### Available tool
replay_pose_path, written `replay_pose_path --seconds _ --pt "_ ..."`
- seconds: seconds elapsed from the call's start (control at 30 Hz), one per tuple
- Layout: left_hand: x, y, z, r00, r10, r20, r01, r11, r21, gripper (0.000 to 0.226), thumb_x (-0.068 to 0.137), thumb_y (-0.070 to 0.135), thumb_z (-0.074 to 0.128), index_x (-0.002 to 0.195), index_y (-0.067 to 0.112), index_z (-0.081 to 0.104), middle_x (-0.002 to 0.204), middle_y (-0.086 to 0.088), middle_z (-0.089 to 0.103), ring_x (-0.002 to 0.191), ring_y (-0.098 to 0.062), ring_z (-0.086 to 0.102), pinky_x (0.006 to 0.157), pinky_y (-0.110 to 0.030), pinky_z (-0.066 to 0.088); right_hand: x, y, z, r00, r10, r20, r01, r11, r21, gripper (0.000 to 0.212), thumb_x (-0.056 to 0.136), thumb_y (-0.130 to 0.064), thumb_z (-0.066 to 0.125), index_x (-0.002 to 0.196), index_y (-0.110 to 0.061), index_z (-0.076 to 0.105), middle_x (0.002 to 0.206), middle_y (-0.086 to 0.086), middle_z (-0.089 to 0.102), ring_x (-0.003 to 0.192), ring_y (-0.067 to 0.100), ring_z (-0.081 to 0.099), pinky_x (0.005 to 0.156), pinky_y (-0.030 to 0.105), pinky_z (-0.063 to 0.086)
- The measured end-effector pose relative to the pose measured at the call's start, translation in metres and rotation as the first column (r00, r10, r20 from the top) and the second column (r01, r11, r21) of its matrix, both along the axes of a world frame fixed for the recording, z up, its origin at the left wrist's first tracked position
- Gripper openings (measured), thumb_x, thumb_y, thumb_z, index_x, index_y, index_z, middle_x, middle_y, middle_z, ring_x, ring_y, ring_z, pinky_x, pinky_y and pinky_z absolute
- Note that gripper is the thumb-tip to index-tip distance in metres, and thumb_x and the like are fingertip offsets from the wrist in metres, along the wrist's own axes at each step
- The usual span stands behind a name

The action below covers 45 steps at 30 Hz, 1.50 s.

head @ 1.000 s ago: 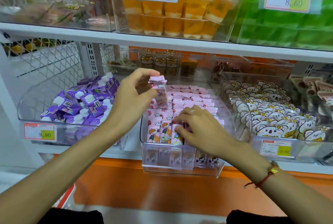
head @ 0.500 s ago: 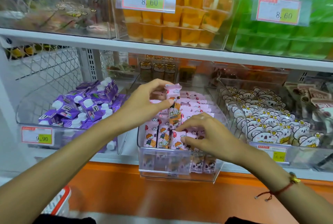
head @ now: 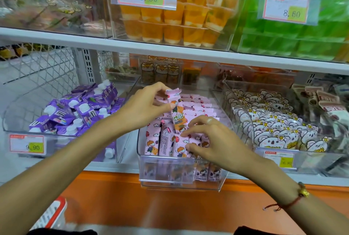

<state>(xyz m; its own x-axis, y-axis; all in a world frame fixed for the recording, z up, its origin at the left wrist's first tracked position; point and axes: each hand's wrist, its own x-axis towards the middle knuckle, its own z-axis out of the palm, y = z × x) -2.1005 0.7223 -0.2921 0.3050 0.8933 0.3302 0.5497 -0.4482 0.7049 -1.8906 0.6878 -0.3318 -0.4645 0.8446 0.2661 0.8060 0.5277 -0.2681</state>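
Clear plastic bin [head: 164, 159]: front row of upright pink packets [head: 164, 142]. Your right hand [head: 213, 140] is nearer, fingers curled round those packets. Your left hand [head: 143, 106] pinches the pink-and-orange foil snack packet [head: 177, 115] by its top. Its long axis is near vertical and its bottom points down into the row, touching your right fingers. Push it straight down.

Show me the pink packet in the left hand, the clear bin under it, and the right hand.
pink packet [head: 178, 119], head view, on its orange label at mid-length.
clear bin [head: 181, 185], head view, on its front wall's lower edge.
right hand [head: 215, 141], head view, on the back of the hand.
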Motion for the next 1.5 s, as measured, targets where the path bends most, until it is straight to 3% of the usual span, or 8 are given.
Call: replay_pose_path --seconds 0.23,0.5,0.67,0.9,1.13,1.3,1.43,1.5 --pt "-0.009 -0.012 0.011 0.967 0.108 -0.232 -0.070 0.983 0.168 0.027 0.086 0.027 0.070 0.110 0.027 0.058 0.090 0.009 0.064 0.092 -0.014 0.066 0.088 -0.039 0.051 -0.001 -0.002 0.002 0.999 0.030 -0.042 -0.031 0.999 -0.008 0.026 0.086 -0.043 0.065 0.110 -0.033 0.068 0.115 -0.013 0.058 0.108 0.007 0.050 0.088 0.032 0.044" --pt "-0.011 -0.005 0.009 0.980 0.019 0.198 -0.019 1.000 0.000 0.026 0.081 0.016 0.074 0.096 0.029 0.057 0.110 -0.005 0.065 0.095 -0.013 0.068 0.088 -0.029 0.056 0.004 -0.007 0.006 0.993 0.070 -0.092 -0.070 0.998 -0.004 0.019 0.081 -0.040 0.071 0.100 -0.035 0.071 0.109 -0.018 0.058 0.105 0.002 0.048 0.089 0.027 0.041" --pt "0.000 -0.002 0.008 1.000 -0.021 0.000 0.021 1.000 -0.023 0.029 0.082 0.021 0.073 0.107 0.020 0.060 0.107 -0.001 0.064 0.094 -0.017 0.068 0.092 -0.045 0.052 0.004 -0.008 0.007 0.993 0.078 -0.092 -0.080 0.997 -0.012 0.019 0.083 -0.038 0.070 0.102 -0.034 0.071 0.106 -0.018 0.060 0.102 0.003 0.049 0.087 0.030 0.044" --pt "0.008 0.005 0.017 0.960 -0.031 -0.279 0.029 1.000 -0.011 0.027 0.080 0.029 0.076 0.101 0.023 0.059 0.104 0.001 0.067 0.091 -0.016 0.067 0.086 -0.038 0.052 0.005 -0.007 0.006 0.991 0.077 -0.110 -0.082 0.996 -0.037 0.019 0.086 -0.041 0.066 0.102 -0.033 0.071 0.098 -0.015 0.063 0.093 0.002 0.053 0.082 0.031 0.046" --pt "0.025 0.016 -0.023 0.726 0.082 -0.683 0.085 0.975 0.206 0.032 0.082 0.044 0.070 0.108 0.027 0.066 0.109 0.003 0.065 0.107 -0.021 0.056 0.078 -0.032 0.046 0.003 -0.003 0.002 0.995 0.053 -0.079 -0.055 0.998 -0.018 0.019 0.088 -0.045 0.061 0.103 -0.036 0.069 0.091 -0.019 0.059 0.089 0.000 0.047 0.078 0.029 0.045" --pt "0.013 0.017 -0.008 0.730 0.175 -0.660 0.048 0.951 0.304 0.041 0.072 0.055 0.073 0.104 0.031 0.064 0.109 0.008 0.060 0.101 -0.014 0.045 0.077 -0.029 0.029 -0.005 0.004 0.007 0.988 0.022 -0.156 -0.029 0.999 -0.041 0.032 0.093 -0.042 0.053 0.077 -0.021 0.071 0.079 -0.009 0.061 0.077 0.009 0.054 0.073 0.039 0.047" --pt "0.017 0.017 -0.009 0.465 0.281 -0.840 0.055 0.937 0.344 0.055 0.084 0.068 0.046 0.099 0.020 0.068 0.110 -0.001 0.061 0.111 -0.020 0.046 0.081 -0.033 0.029 -0.016 0.015 0.015 0.991 -0.054 -0.122 0.047 0.997 -0.062 0.033 0.087 -0.044 0.061 0.063 -0.023 0.069 0.070 -0.005 0.064 0.064 0.005 0.053 0.062 0.030 0.044" --pt "0.017 0.019 -0.008 0.434 0.242 -0.868 0.043 0.956 0.289 0.063 0.084 0.072 0.040 0.095 0.017 0.070 0.107 -0.003 0.062 0.109 -0.021 0.047 0.078 -0.034 0.024 -0.021 0.016 0.014 0.991 -0.093 -0.098 0.091 0.995 -0.029 0.029 0.084 -0.044 0.064 0.061 -0.027 0.065 0.068 -0.005 0.063 0.065 0.006 0.053 0.057 0.027 0.041"
